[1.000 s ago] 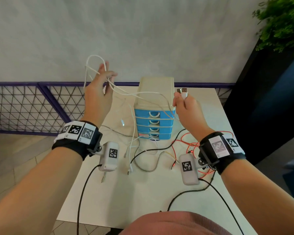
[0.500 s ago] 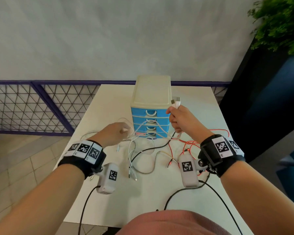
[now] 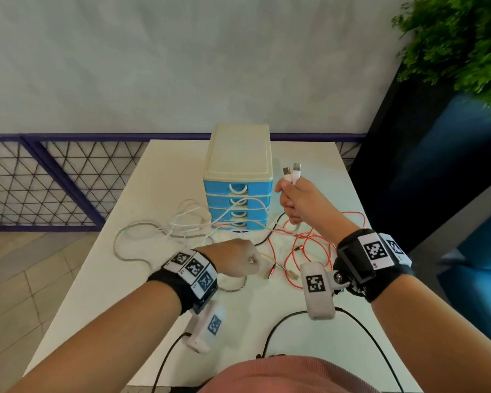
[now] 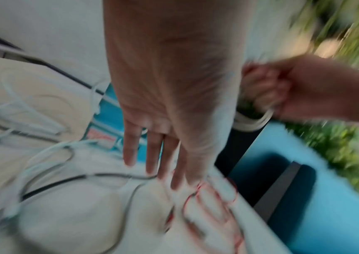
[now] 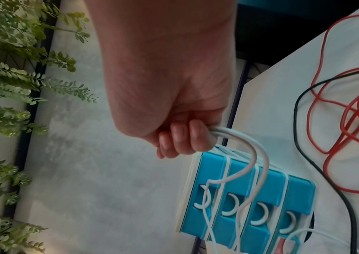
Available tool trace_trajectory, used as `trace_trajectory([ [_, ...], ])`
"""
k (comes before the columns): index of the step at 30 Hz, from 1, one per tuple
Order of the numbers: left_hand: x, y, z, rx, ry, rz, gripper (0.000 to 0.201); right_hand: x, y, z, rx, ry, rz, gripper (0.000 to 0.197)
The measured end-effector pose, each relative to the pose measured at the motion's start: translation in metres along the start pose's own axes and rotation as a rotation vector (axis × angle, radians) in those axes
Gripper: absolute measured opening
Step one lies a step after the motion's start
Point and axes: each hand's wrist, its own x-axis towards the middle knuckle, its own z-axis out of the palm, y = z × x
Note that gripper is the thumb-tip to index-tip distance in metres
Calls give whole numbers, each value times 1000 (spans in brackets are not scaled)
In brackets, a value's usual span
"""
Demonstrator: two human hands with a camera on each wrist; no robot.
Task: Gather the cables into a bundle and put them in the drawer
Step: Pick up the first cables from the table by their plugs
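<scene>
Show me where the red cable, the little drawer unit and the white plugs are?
thin red cable [image 3: 323, 251]: head view, on a loop lying on the table.
small cream plastic cabinet with four blue drawers [image 3: 238, 154]: head view, on its top.
two white USB plugs [image 3: 292, 173]: head view, on their bodies, above the right fist.

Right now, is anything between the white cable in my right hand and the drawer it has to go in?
Yes: all four blue drawers are shut, so the white cable in the right hand has no opening.
</scene>
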Motion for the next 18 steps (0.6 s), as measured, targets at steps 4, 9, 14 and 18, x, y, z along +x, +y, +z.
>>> trace_trajectory([
  [4, 23, -16, 28, 285, -49, -26, 30, -8, 2, -5, -30, 7, 15, 25],
  [9, 47, -6, 40, 591, -18, 120, 48, -15, 1, -2, -101, -17, 29, 23],
  [14, 58, -4, 56, 569, -82, 28, 47, -14, -2, 8, -163, -59, -11, 24],
  [18, 40, -9, 45, 272, 41, 32, 16, -9, 0, 10, -159, -17, -15, 23],
])
